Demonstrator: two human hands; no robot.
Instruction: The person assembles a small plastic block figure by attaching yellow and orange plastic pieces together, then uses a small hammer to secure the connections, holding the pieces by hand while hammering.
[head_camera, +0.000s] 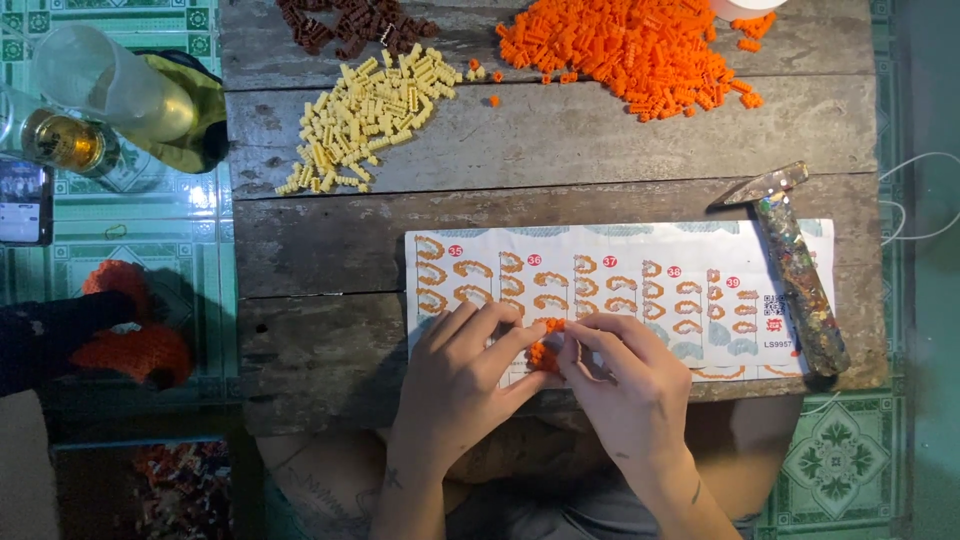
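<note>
**Orange brick cluster pinched between both hands**

Small orange brick assembly (545, 350) caught between fingertips (528, 336) of left hand (460, 385) and right hand (630, 385), held just above near edge of instruction sheet (620, 285). Left fingers extended and fanned toward the right, thumb tucked under the cluster. Right fingers curled narrow, tips closed on the cluster's right side. Both wrists angled inward from the near desk (330, 240) edge, palms down, forearms rising from bottom of view. Farther back on the desk: heap of orange bricks (630, 50), heap of cream bricks (365, 110), smaller dark brown pile (350, 22). Small hammer (795, 265) with speckled handle lying across sheet's right end, well apart from hands.
</note>
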